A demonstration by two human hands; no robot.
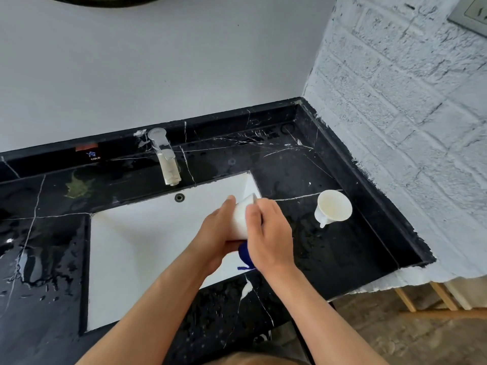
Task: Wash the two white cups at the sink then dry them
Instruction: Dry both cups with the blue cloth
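Both hands meet over the right part of the white sink basin (147, 246). The left hand (218, 230) is wrapped around a white cup (241, 219) from the left side, with the cup tilted so that its mouth points away from the person, toward the far right corner of the basin. The right hand (270, 233) is closed against the right side of the same cup, and a dark blue cloth (246, 255) shows below this hand, between the two wrists; how the fingers grip the cloth is hidden. The second white cup (333, 209) lies on its side on the black marble countertop (303, 167), to the right of the basin, well apart from the hands, its handle pointing toward the person. A chrome faucet (164, 156) stands behind the basin. The countertop on the left is wet.
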